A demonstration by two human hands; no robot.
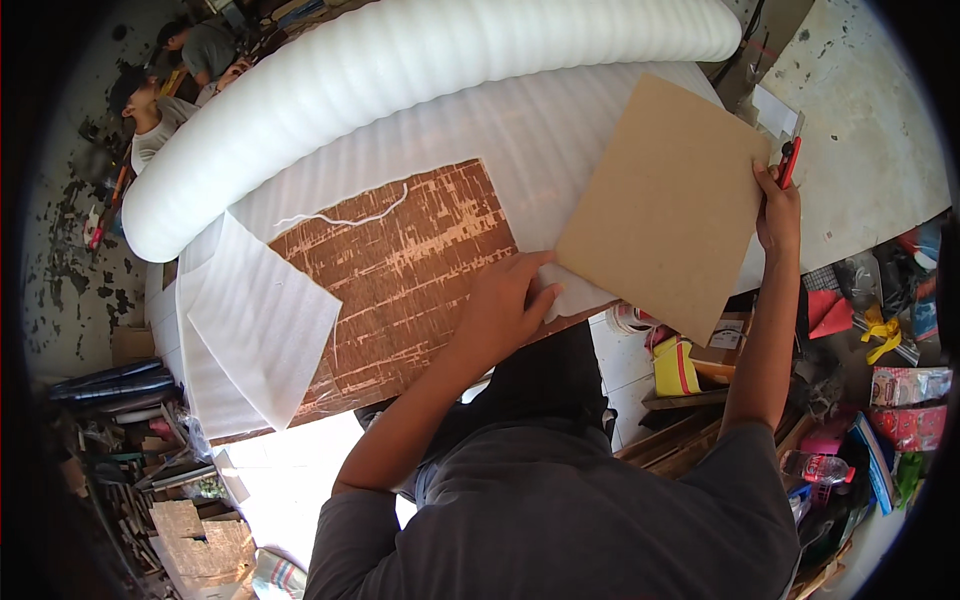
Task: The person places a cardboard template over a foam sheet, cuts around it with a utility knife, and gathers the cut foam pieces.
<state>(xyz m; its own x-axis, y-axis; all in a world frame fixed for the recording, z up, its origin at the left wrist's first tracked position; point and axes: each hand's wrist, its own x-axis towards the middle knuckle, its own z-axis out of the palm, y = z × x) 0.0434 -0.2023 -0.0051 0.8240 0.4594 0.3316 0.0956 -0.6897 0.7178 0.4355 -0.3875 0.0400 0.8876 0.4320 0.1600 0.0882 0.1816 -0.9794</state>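
Observation:
A flat brown rectangular board [665, 205] is tilted over the white foam sheet [540, 120]. My right hand [778, 212] grips its right edge and also holds a red utility knife [789, 162], its blade end pointing away from me. My left hand [505, 305] lies at the board's near left corner, thumb and index finger apart, with a bit of the foam between them; the other fingers are partly hidden. Beneath that hand is the worn brown wooden tabletop [420, 270]. A cut white foam piece [270, 320] lies folded at the left.
A long thick roll of white foam [430, 75] spans the table's far side. A thin white foam strip [350, 218] lies on the wood. Two people [160, 115] are at the far left. Clutter, including a plastic bottle [817, 467], crowds the right; scrap wood [205, 540] lies lower left.

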